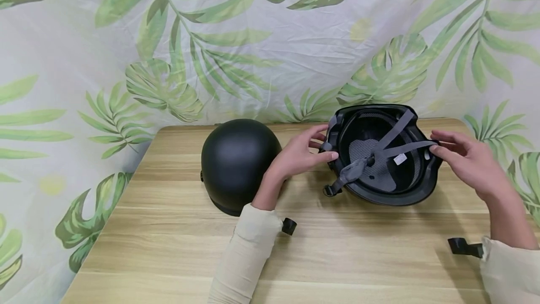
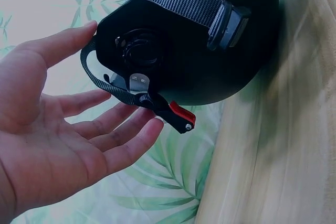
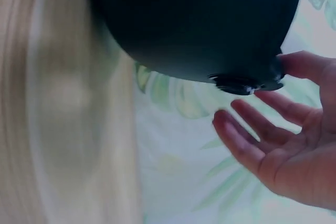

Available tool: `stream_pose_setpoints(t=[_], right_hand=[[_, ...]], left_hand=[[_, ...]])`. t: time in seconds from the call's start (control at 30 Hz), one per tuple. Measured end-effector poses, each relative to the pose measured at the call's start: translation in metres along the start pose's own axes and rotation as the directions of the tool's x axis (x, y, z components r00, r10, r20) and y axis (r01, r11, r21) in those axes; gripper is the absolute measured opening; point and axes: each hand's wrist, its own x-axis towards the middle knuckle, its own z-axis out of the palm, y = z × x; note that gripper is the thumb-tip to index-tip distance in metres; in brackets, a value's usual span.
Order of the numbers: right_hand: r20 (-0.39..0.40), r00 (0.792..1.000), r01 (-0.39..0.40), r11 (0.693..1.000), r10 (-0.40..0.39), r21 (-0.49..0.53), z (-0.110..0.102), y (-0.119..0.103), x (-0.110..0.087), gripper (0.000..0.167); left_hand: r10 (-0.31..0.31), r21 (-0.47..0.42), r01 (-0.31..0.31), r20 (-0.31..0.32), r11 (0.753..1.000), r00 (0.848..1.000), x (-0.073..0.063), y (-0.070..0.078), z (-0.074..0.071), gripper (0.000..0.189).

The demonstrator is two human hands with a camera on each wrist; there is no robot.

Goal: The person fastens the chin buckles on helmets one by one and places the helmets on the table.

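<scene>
A black helmet (image 1: 386,198) is turned with its inside up, at the back right of the wooden table. Grey webbing straps (image 1: 394,130) cross its opening, and a white label (image 1: 400,159) shows on the mesh lining. My left hand (image 1: 297,151) grips the helmet's left rim, thumb on the edge. In the left wrist view, its fingers reach below a loose strap (image 2: 92,72) and a black buckle with a red tab (image 2: 182,114). Over on the right, my right hand (image 1: 474,163) pinches the opposite rim between thumb and index finger; its other fingers spread below.
A second black helmet (image 1: 240,163) rests dome up, left of the held one, close to my left forearm. The wooden table (image 1: 168,247) ends at a leaf-patterned cloth (image 1: 303,50) hanging behind. Small black mounts (image 1: 288,226) protrude from both cuffs.
</scene>
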Motion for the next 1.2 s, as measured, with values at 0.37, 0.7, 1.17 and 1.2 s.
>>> stream_pose_setpoints(t=[0.37,0.7,1.17,1.2], right_hand=[[-0.098,0.929,0.324,0.913,-0.357,-0.25,0.02,-0.074,-0.034,0.05],[0.126,0.877,0.481,0.842,-0.464,-0.243,0.055,-0.119,-0.04,0.057],[0.317,0.847,0.502,0.838,-0.427,-0.213,0.084,-0.123,-0.029,0.05],[0.318,0.847,0.502,0.838,-0.426,-0.213,0.085,-0.122,-0.029,0.05]], left_hand=[[-0.018,-0.028,0.018,0.01,0.999,1.0,-0.002,0.0,-0.004,0.073],[-0.019,-0.062,0.02,0.019,0.998,1.0,-0.002,-0.008,-0.008,0.069],[-0.05,-0.222,0.063,0.065,0.973,0.997,0.004,-0.019,-0.006,0.058],[-0.048,-0.221,0.062,0.069,0.973,0.997,0.005,-0.02,-0.005,0.058]])
